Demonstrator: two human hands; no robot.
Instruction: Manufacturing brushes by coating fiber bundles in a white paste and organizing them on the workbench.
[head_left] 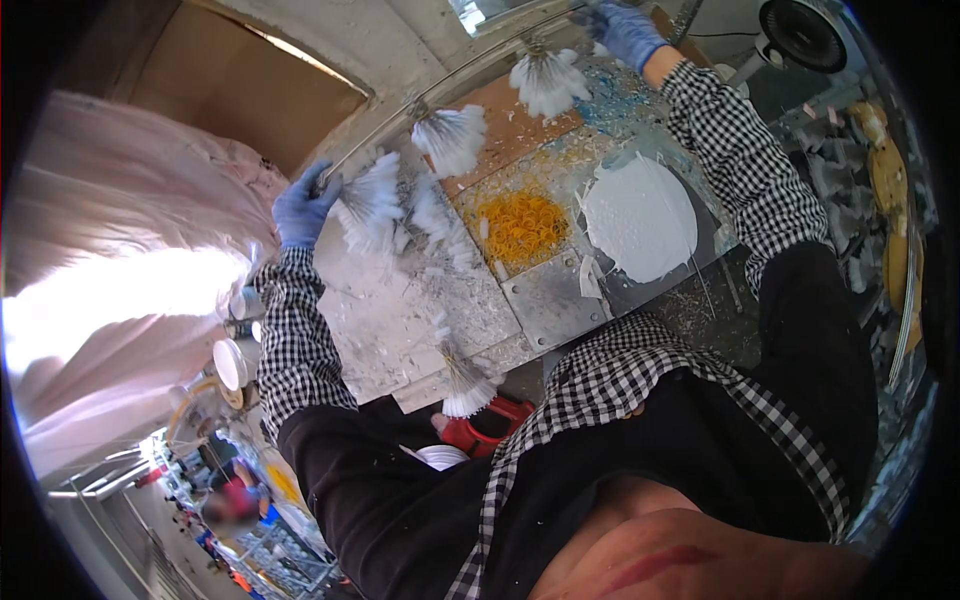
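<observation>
A long thin rod [462, 70] runs slantwise along the far side of the worktable. My left hand [303, 210], in a blue glove, is closed round its left end. Also gloved in blue, my right hand [625, 36] grips near its right end at the top of the view; those fingertips are partly hidden. Fan-shaped bundles of white, translucent strips hang along the rod: one bundle [368, 200] beside my left hand, a second bundle [449, 136] in the middle, a third bundle [548, 82] toward my right hand. How they are fastened is too small to tell.
On the worktable [400, 335] lie a heap of yellow rubber bands [523, 228] and a round spread of white paste [642, 215]. Another white bundle [466, 388] sits at the near edge above a red object [500, 425]. A fan [802, 35] stands far right; grey pieces [850, 190] fill the right side.
</observation>
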